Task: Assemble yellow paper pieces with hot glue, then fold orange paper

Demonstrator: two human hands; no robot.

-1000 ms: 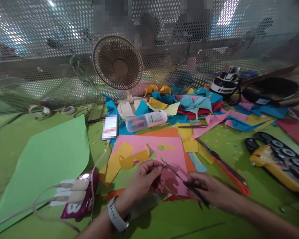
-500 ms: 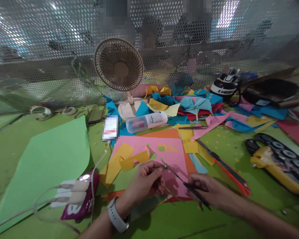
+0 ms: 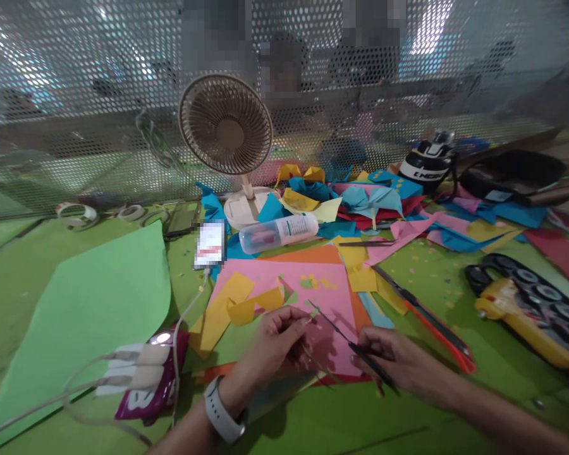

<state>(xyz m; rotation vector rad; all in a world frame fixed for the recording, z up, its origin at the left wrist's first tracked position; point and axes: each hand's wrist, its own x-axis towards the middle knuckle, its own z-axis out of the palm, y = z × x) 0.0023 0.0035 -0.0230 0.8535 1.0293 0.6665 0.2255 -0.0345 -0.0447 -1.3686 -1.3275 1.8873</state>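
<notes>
My left hand (image 3: 275, 341), with a white watch on the wrist, is pinched closed over the pink paper sheet (image 3: 308, 297); something thin may be between its fingertips but I cannot make it out. My right hand (image 3: 393, 360) grips thin black tweezers (image 3: 344, 338) that point up and left, with their tip at a tiny green scrap (image 3: 314, 311) right beside the left fingertips. Small green and yellow paper bits (image 3: 315, 282) lie higher on the pink sheet. Curled yellow paper strips (image 3: 237, 303) lie just left of the sheet.
A large light green sheet (image 3: 95, 303) lies at left, with a purple power bank and white cables (image 3: 146, 376) near it. A small desk fan (image 3: 227, 136), a glue bottle (image 3: 279, 230), a phone (image 3: 209, 243), piled coloured paper (image 3: 360, 199), an orange-edged ruler (image 3: 431, 328) and a paint palette (image 3: 531, 303) surround the work area.
The view shifted very slightly. Both hands stay almost still over the pink sheet; the tweezers' tip keeps close to the left fingertips.
</notes>
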